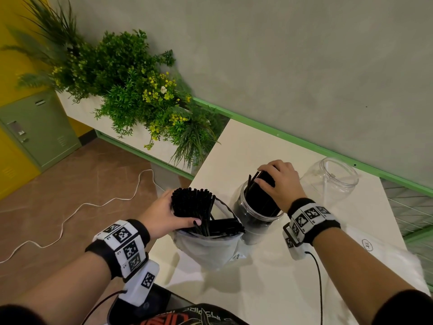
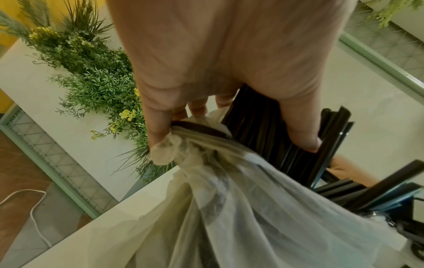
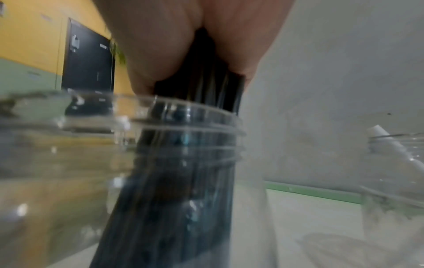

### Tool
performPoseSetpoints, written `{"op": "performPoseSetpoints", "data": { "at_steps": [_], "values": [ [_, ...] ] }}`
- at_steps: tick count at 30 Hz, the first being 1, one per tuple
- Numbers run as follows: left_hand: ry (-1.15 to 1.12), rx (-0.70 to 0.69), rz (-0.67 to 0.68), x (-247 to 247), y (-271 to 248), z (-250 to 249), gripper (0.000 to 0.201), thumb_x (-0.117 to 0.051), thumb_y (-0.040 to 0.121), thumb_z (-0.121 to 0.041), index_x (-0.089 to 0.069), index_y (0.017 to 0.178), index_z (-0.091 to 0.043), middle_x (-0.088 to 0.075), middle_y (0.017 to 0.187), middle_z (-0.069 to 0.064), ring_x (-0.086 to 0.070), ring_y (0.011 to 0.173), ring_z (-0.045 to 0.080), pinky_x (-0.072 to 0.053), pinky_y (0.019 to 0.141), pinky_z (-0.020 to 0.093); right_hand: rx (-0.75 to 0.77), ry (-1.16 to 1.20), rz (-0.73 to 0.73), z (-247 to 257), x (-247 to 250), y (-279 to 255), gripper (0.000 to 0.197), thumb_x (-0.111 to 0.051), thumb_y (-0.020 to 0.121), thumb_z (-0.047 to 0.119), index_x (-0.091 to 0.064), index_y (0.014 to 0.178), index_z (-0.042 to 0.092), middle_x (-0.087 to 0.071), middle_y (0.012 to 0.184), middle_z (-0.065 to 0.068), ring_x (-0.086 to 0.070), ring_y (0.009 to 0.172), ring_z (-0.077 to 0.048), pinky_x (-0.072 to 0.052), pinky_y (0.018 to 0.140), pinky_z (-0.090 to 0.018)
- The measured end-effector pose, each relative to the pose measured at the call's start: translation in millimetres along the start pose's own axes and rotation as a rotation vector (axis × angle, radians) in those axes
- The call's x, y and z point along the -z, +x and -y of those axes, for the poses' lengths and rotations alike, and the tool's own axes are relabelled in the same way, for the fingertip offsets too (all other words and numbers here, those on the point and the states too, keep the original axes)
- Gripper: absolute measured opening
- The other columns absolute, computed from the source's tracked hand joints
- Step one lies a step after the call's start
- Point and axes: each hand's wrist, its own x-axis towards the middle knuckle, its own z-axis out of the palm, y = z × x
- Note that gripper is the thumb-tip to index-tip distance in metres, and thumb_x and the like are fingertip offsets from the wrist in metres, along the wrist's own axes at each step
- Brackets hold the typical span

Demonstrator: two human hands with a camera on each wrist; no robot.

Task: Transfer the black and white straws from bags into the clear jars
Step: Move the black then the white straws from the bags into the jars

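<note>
A clear plastic bag (image 1: 210, 249) of black straws (image 1: 191, 202) stands on the white table's left part. My left hand (image 1: 164, 212) grips a bundle of those straws at the bag's mouth; in the left wrist view the little finger also pinches the bag's rim (image 2: 165, 150). My right hand (image 1: 278, 181) holds another bundle of black straws (image 1: 260, 195) that stands tilted inside a clear jar (image 1: 253, 221); its lower part shows through the jar wall (image 3: 174, 181). A second clear jar (image 1: 332, 177) stands to the right with a white straw (image 3: 390, 143) in it.
A white table (image 1: 269, 277) carries everything, with a green rail along the wall. A planter of green plants (image 1: 131, 90) stands beyond the table's left edge. A white cable (image 1: 70, 214) lies on the floor. A white bag (image 1: 386, 249) lies at the right.
</note>
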Motion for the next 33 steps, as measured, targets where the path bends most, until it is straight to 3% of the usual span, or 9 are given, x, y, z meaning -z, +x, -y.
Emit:
{"op": "performPoseSetpoints", "data": {
  "at_steps": [6, 10, 14, 18, 20, 22, 25, 29, 33],
  "values": [
    [-0.006, -0.001, 0.001, -0.9, 1.0, -0.9, 0.084, -0.066, 0.023, -0.088, -0.045, 0.096, -0.05, -0.053, 0.112, -0.01, -0.052, 0.108, 0.009, -0.04, 0.09, 0.024, -0.017, 0.001, 0.039, -1.4, 1.7, 1.7, 0.046, -0.062, 0.089, 0.039, -0.051, 0.131, 0.023, -0.049, 0.13, -0.005, -0.044, 0.117, -0.028, -0.043, 0.097, -0.045],
    [-0.005, 0.0, -0.001, -0.7, 1.2, -0.6, 0.085, -0.066, 0.023, -0.088, -0.045, 0.095, -0.049, -0.055, 0.112, -0.009, -0.053, 0.106, 0.006, -0.042, 0.091, 0.025, 0.221, -0.164, 0.066, 3.7, 2.6, 5.9, 0.048, -0.061, 0.087, 0.044, -0.05, 0.133, 0.031, -0.051, 0.134, -0.002, -0.044, 0.122, -0.029, -0.042, 0.097, -0.05],
    [0.01, -0.006, 0.01, -0.9, 3.3, 2.9, 0.083, -0.069, 0.027, -0.086, -0.047, 0.099, -0.049, -0.057, 0.115, -0.006, -0.054, 0.111, 0.01, -0.044, 0.1, 0.033, 0.312, -0.23, 0.258, 5.4, 0.0, 16.4, 0.032, -0.059, 0.092, 0.035, -0.06, 0.123, 0.029, -0.059, 0.122, 0.001, -0.049, 0.116, -0.028, -0.044, 0.093, -0.049],
    [0.013, -0.008, 0.012, -0.7, 3.7, 3.1, 0.082, -0.071, 0.03, -0.085, -0.049, 0.1, -0.048, -0.057, 0.115, -0.005, -0.054, 0.111, 0.009, -0.045, 0.1, 0.034, 0.301, -0.024, 0.062, 0.5, -3.5, 15.3, 0.011, -0.062, 0.089, 0.01, -0.066, 0.099, 0.011, -0.06, 0.101, -0.007, -0.055, 0.091, -0.029, -0.052, 0.074, -0.043],
    [-0.009, -0.003, 0.01, -0.3, 3.6, 5.0, 0.082, -0.072, 0.03, -0.083, -0.05, 0.1, -0.047, -0.057, 0.115, -0.005, -0.055, 0.111, 0.009, -0.045, 0.099, 0.032, 0.247, -0.018, -0.028, 1.3, -1.7, 11.8, 0.009, -0.063, 0.088, 0.009, -0.065, 0.097, 0.011, -0.059, 0.102, -0.006, -0.055, 0.093, -0.027, -0.052, 0.071, -0.039],
    [-0.012, 0.0, 0.01, -0.4, 3.9, 7.4, 0.08, -0.075, 0.033, -0.08, -0.053, 0.102, -0.045, -0.059, 0.114, -0.004, -0.056, 0.11, 0.008, -0.046, 0.099, 0.034, 0.248, -0.084, -0.028, 0.7, -2.1, 8.4, 0.008, -0.064, 0.087, 0.013, -0.066, 0.095, 0.012, -0.06, 0.103, -0.005, -0.054, 0.093, -0.026, -0.053, 0.069, -0.039],
    [0.001, 0.003, 0.016, -0.3, 4.0, 8.8, 0.078, -0.076, 0.036, -0.078, -0.054, 0.103, -0.045, -0.059, 0.114, -0.004, -0.056, 0.11, 0.008, -0.047, 0.099, 0.037, 0.233, -0.123, 0.041, -0.3, -1.8, 8.1, 0.012, -0.061, 0.09, 0.019, -0.067, 0.097, 0.012, -0.06, 0.107, -0.005, -0.054, 0.094, -0.027, -0.053, 0.072, -0.043],
    [0.013, 0.0, 0.021, -1.4, 4.2, 6.7, 0.077, -0.076, 0.037, -0.078, -0.054, 0.103, -0.045, -0.059, 0.113, -0.004, -0.056, 0.109, 0.008, -0.047, 0.099, 0.037, 0.168, -0.16, 0.057, 3.8, 4.7, 7.4, 0.034, -0.061, 0.09, 0.03, -0.059, 0.121, 0.017, -0.055, 0.123, -0.006, -0.05, 0.112, -0.031, -0.047, 0.091, -0.047],
    [0.009, 0.006, 0.011, -1.7, 4.4, 7.0, 0.078, -0.075, 0.035, -0.08, -0.054, 0.102, -0.046, -0.058, 0.113, -0.005, -0.056, 0.111, 0.01, -0.047, 0.1, 0.039, 0.198, -0.131, -0.041, 19.1, 20.4, -4.4, 0.045, -0.06, 0.089, 0.04, -0.053, 0.128, 0.019, -0.054, 0.124, -0.006, -0.045, 0.116, -0.029, -0.043, 0.095, -0.047]
  ]
}}
